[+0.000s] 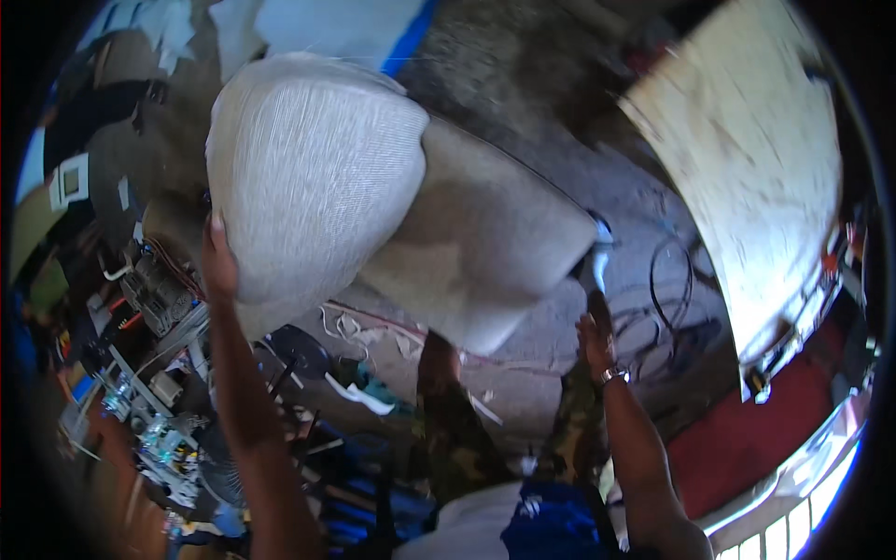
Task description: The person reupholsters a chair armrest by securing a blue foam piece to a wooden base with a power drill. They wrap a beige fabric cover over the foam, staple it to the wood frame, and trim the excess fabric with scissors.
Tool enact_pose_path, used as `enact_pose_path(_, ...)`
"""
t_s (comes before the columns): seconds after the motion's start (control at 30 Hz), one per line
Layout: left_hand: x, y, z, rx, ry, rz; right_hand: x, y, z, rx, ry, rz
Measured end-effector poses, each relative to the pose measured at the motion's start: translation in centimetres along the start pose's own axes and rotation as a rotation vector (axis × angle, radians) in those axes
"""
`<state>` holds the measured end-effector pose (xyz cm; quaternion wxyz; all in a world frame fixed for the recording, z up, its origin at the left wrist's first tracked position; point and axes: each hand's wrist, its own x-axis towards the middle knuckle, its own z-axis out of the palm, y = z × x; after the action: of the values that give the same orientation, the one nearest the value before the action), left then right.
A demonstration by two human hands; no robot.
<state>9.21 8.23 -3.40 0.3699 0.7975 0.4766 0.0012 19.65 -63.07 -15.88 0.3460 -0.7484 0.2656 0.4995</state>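
In front of me stands a large upholstered chair-like piece. Its nearer, raised part is a bulging pad [317, 177] in pale grey ribbed fabric; a smoother beige panel [476, 238] extends from it to the right. My left hand [219, 261] grips the pad's left edge, and part of its fingers is hidden there. Lower right of the panel, my right hand [595, 343] is held up with its fingers stretched out and nothing seen in it. A metal-coloured watch is on that wrist. A pale blue thing [600, 261] shows beside the panel's right corner, its kind unclear.
A big light wooden sheet [747, 168] leans at the right, above a red surface [765, 420]. A dark cable [658, 289] lies coiled on the floor. Tools and clutter [168, 401] crowd the left, near a fan [224, 471]. Fabric scraps [369, 331] lie by my feet.
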Motion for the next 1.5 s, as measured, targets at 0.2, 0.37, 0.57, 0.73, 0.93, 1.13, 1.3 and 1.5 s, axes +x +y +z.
enact_pose_path(0.2, 13.3, -5.8, -3.4, -0.074, 0.042, -0.235, 8.0, 2.2, 12.2, 0.638, 0.036, 0.381)
enact_pose_path(0.37, 14.6, -5.6, -4.7, -0.341, -0.018, -0.316, 8.3, 2.1, 14.7, 1.023, -0.050, 0.225)
enact_pose_path(0.57, 17.3, -14.8, -10.8, 0.262, 0.063, 0.064, 8.5, 1.0, 15.6, 1.067, -0.104, 0.153)
enact_pose_path(0.73, 11.4, -14.8, -13.7, 0.142, 0.172, -0.041, 5.5, -0.1, 12.3, 1.016, -0.095, 0.025)
enact_pose_path(0.93, -3.8, -10.2, -19.1, -0.136, 0.215, -0.188, -3.8, -11.3, 3.5, 0.285, 0.151, -0.219)
enact_pose_path(1.13, -11.5, -2.3, -20.9, -0.476, 0.093, -0.172, -29.5, -21.5, -12.2, 0.061, 0.137, -0.576)
enact_pose_path(1.3, -16.7, 7.2, -21.4, -0.718, -0.118, -0.064, -43.3, -17.1, -21.3, 0.073, 0.580, -0.808)
enact_pose_path(1.5, -19.3, 17.7, -11.3, -0.924, -0.601, 0.000, -51.5, -9.0, -31.5, -0.057, 1.095, -0.644)
